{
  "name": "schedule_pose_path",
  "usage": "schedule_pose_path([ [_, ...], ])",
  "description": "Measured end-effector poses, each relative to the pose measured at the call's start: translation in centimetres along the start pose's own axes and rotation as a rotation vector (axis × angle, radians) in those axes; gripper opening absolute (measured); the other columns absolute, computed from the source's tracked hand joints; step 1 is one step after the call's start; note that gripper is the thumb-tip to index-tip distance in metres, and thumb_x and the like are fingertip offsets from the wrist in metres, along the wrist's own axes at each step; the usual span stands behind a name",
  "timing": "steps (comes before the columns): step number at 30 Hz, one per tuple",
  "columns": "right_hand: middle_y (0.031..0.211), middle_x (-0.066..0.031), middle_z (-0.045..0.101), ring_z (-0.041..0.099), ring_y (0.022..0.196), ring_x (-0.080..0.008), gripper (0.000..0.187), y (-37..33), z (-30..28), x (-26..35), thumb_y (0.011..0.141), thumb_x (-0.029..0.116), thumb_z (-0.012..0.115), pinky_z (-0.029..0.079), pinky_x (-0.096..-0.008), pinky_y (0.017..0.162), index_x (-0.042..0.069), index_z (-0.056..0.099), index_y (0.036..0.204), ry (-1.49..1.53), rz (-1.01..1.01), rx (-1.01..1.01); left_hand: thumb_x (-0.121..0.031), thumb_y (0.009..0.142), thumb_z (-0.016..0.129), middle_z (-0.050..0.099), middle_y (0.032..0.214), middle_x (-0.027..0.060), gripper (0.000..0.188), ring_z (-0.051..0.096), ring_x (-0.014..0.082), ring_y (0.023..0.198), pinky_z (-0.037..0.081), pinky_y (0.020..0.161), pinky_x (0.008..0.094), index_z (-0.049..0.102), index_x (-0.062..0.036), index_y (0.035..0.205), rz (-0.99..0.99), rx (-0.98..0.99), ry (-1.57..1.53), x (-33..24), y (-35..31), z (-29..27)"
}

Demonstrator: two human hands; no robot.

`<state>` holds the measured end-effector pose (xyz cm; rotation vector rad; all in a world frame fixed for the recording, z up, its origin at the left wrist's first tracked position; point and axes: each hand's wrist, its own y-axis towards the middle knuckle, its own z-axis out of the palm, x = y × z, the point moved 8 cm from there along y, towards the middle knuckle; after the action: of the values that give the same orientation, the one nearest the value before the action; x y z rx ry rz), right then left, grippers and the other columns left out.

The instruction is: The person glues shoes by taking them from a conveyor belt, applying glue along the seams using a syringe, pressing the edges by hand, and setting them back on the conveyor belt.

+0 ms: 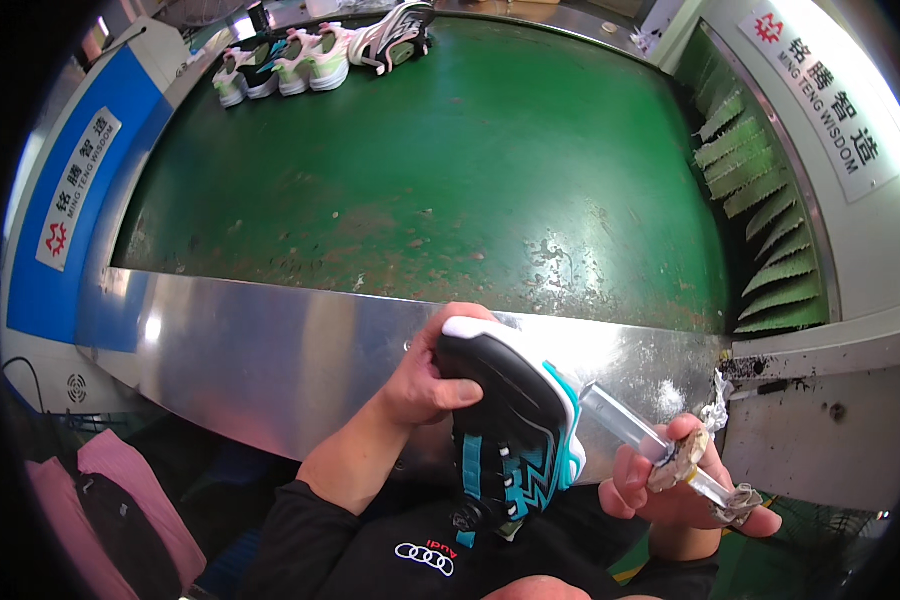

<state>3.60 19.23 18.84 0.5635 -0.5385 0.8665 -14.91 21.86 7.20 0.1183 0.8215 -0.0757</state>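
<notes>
My left hand (432, 375) grips a black sneaker (500, 390) by its toe end, thumb on the upper and fingers round the sole edge. The shoe is held with its toe up and its teal-laced opening down toward my body. Its sole is white with teal along the side. In my right hand (685, 480) is a clear syringe (625, 418) with dirty wrapping round its grip and its plunger end. The syringe's front end points at the sole edge near the sneaker's side; whether they touch I cannot tell.
A green conveyor belt (450, 170) lies beyond a shiny metal ledge (260, 345). Several sneakers (330, 58) stand at its far left. Green strip curtains (770, 200) hang at the right machine's opening. A blue and white machine housing (80, 200) borders the left. Pink cloth (135, 480) is at lower left.
</notes>
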Motion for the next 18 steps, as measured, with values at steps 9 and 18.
schedule_pose_path([
  [9,0.120,-0.0215,0.046,0.046,0.095,-0.0250,0.103,1.2,0.9,-0.8,0.066,0.065,0.072,0.036,-0.0361,0.070,0.012,0.027,0.142,-0.078,0.084,-0.014,-0.010,0.061,0.079,0.058,0.109,0.0159,0.063,0.057,0.0257,0.105,0.046,0.090,0.0382,0.049,-0.0081,0.117,0.109,0.129,0.043,-0.9,-0.7,1.5],
  [18,0.109,-0.0230,0.049,0.048,0.087,-0.0242,0.106,1.4,0.6,-1.0,0.065,0.069,0.069,0.037,-0.0352,0.065,0.008,0.027,0.141,-0.117,0.085,-0.070,-0.012,0.061,0.080,0.059,0.109,0.0163,0.063,0.058,0.0252,0.104,0.046,0.089,0.0377,0.050,-0.0076,0.116,0.133,0.153,0.092,-1.3,-0.9,1.7],
])
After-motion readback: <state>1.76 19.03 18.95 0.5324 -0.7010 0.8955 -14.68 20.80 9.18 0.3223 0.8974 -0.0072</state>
